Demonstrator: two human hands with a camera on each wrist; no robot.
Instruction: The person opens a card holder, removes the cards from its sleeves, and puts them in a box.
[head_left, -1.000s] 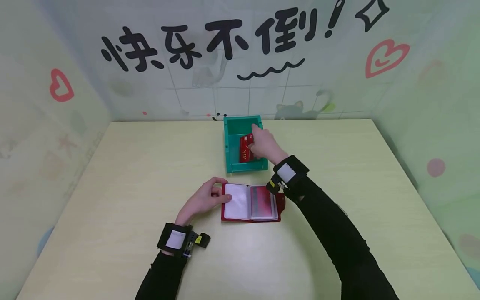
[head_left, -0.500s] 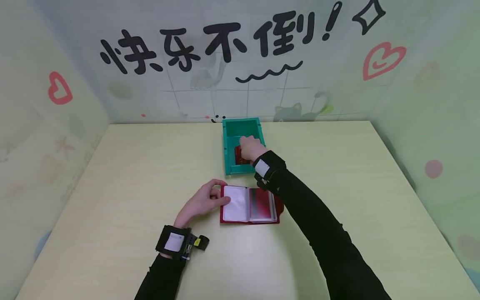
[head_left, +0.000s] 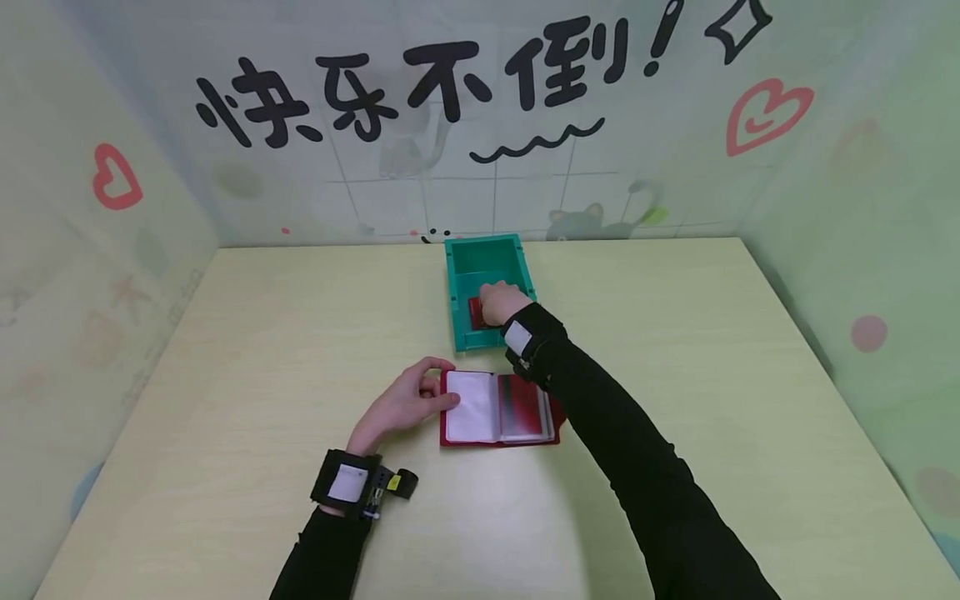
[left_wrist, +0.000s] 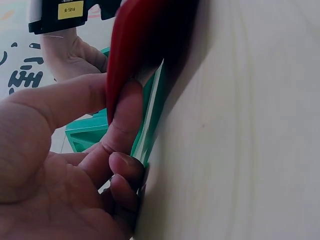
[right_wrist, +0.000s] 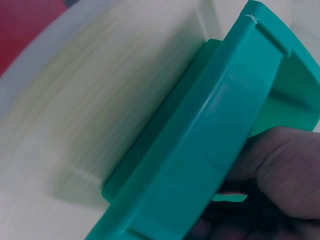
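Note:
My left hand [head_left: 405, 402] pinches the left cover of a small red card holder [head_left: 555, 417] that lies open on the table. In the left wrist view its thumb and a finger stand on either side of the red cover [left_wrist: 120, 60]. A blank whitish sleeve [head_left: 471, 408] faces up on the holder's left side, and a red and grey card [head_left: 517, 404] shows in the right sleeve. My right hand [head_left: 501, 302] reaches down into a teal tray [head_left: 452, 292], over a red card [head_left: 476, 313] at its near end. Its fingertips are hidden, so I cannot tell whether they grip the card.
The tray stands behind the card holder, close to the table's [head_left: 315, 300] back edge. A printed backdrop [head_left: 285, 200] rises behind and at both sides. My right forearm [head_left: 622, 433] crosses over the holder's right side.
My right hand has shifted left and toward me inside the tray and now covers most of the red card, whose lettering was visible before. My left hand stays on the holder.

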